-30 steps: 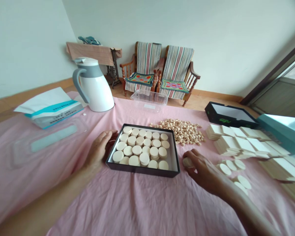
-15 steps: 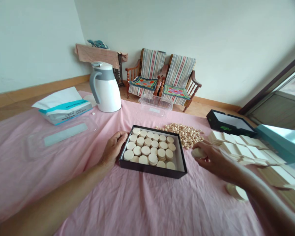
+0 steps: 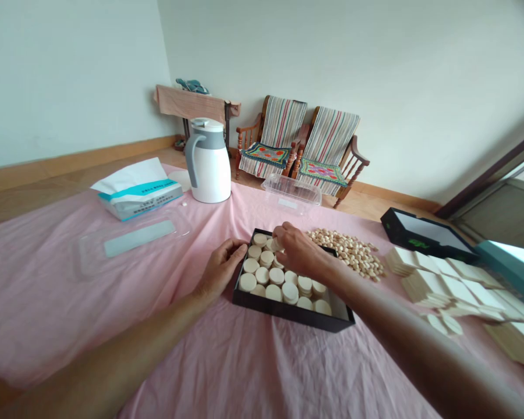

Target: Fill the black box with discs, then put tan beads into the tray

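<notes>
A black shallow box (image 3: 288, 311) sits mid-table, filled with several round pale wooden discs (image 3: 276, 276). My left hand (image 3: 220, 269) rests against the box's left wall, fingers curled on the rim. My right hand (image 3: 297, 251) reaches over the far part of the box, fingers pinched on a wooden disc (image 3: 276, 244) held just above the others. A pile of small wooden beads (image 3: 351, 250) lies right of the box.
Pink cloth (image 3: 70, 291) covers the table. Flat wooden squares (image 3: 436, 276) and loose discs lie at right, by a black box lid (image 3: 423, 235) and a teal box (image 3: 510, 262). White jug (image 3: 207, 169), tissue pack (image 3: 137, 189) and clear containers (image 3: 290, 192) stand at the back.
My right hand carried a disc from the right side of the table leftward to over the box's far part. The left hand stayed on the box. The camera view shifted left.
</notes>
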Tool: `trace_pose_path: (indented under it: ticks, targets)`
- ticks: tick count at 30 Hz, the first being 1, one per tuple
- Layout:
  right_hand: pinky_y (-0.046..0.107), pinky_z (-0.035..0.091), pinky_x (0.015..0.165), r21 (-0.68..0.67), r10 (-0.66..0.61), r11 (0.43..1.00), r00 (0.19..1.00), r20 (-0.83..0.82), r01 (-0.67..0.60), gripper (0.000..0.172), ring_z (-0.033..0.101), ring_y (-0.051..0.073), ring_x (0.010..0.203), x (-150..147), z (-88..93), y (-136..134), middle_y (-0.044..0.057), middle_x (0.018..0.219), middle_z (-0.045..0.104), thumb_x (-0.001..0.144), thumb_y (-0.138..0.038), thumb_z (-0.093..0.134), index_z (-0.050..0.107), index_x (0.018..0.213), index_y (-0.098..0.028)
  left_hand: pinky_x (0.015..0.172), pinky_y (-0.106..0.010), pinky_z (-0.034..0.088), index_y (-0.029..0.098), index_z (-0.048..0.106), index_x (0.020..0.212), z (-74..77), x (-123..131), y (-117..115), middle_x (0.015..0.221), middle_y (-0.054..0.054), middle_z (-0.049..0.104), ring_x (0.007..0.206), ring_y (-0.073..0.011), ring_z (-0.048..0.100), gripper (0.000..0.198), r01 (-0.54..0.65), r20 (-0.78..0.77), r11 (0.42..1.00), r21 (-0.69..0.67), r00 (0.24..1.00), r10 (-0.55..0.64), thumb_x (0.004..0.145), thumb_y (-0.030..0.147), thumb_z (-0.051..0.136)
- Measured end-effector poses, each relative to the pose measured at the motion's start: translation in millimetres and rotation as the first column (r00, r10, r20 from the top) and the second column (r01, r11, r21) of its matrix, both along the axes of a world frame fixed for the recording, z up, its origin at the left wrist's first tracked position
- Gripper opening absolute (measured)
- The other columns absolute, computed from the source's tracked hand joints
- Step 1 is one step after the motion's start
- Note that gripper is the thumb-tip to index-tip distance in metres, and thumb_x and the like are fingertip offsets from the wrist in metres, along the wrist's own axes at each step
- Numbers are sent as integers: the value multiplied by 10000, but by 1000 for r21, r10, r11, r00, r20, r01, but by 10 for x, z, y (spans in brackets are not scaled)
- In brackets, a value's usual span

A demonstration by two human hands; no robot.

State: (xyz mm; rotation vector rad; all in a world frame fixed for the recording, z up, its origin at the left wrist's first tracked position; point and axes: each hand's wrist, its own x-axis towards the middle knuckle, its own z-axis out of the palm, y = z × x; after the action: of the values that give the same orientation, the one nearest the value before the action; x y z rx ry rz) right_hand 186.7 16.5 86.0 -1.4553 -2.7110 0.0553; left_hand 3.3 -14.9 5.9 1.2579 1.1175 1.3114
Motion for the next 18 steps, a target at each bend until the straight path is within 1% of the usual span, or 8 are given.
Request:
trace_pose_path:
  ticks: [4,7,10,13,15,18]
  targets:
    - [264,431,669,51,-40,998,998,42,37,165,581,168,794,-104,-64,-45,113,1012,528,819,-105,497,512,982,-126,662,-253,457,167,619,896,6,-8,5,831,-28,656,782,-184,601,315,-14,-21,1000,7,1000,14,781,459,605]
    - [259,433,667,95,-38,995,999,-3,38,158,584,169,800,-107,-136,-82,116,1020,524,835,-82,476,520,982,-122,670,-260,458,166,620,887,17,-11,3,823,-28,650,780,-185,599,308,-19,-30,1000,13,999,20,777,454,605]
    - [263,437,695,92,-32,995,994,-106,42,182,575,177,835,-40,-182,-78,118,1018,522,828,-77,484,540,996,-120,681,-265,462,169,623,903,14,-17,4,839,-31,655,798,-192,602,314,-8,-37,1000,11,999,8,781,457,600]
    - [277,437,730,76,-53,995,978,-202,70,213,561,188,873,76,-183,-55,112,996,526,815,-104,525,557,1025,-126,682,-266,465,170,625,905,-2,-21,10,853,-35,661,809,-199,607,329,-14,-45,1000,1,999,14,779,473,600]
    - [282,433,736,67,-75,994,974,-215,91,220,557,189,862,148,-170,-45,104,968,533,808,-120,544,566,1027,-127,698,-271,468,170,623,909,-11,-21,13,866,-37,666,820,-200,610,333,-12,-45,1000,-1,999,12,783,477,597]
    - [285,426,735,47,-96,993,979,-178,106,230,557,190,836,207,-159,-50,97,933,542,798,-132,559,563,1028,-120,712,-274,467,168,618,928,-8,-16,12,894,-42,670,836,-200,613,337,-8,-48,1000,-3,999,8,792,475,592]
